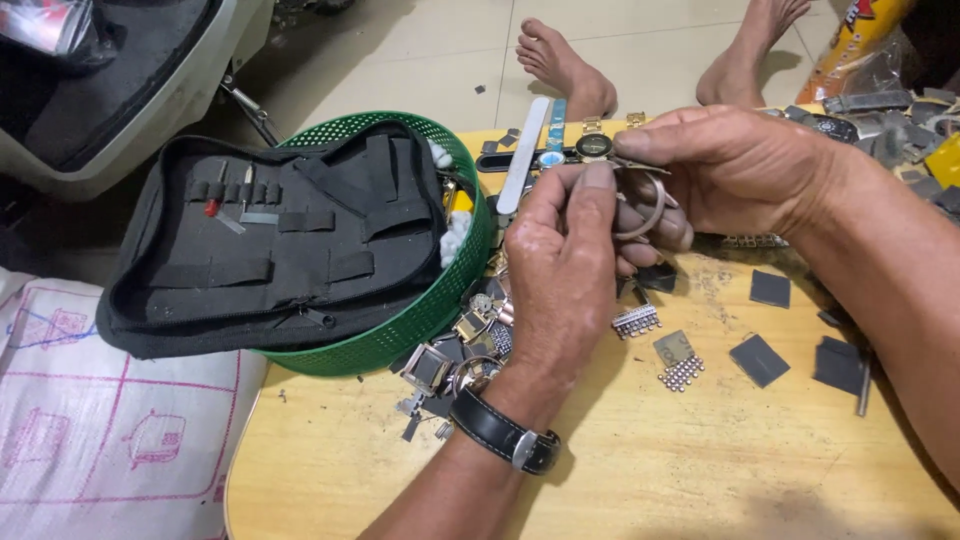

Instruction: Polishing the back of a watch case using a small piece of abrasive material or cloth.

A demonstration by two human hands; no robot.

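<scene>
- My left hand (560,265) and right hand (735,170) meet above a low yellow wooden table (650,470), fingers pinched on a small round watch face (594,146) with a metal ring (648,205) hanging below it.
- Beneath my hands, watch parts (470,340), dark square pads (760,358) and bracelet links (636,320) litter the scuffed tabletop.
- Left of my left hand, a green plastic basket (420,320) carries an open black tool pouch (270,235).
- Beyond my hands, two bare feet (565,65) rest on pale floor tiles (430,50).
</scene>
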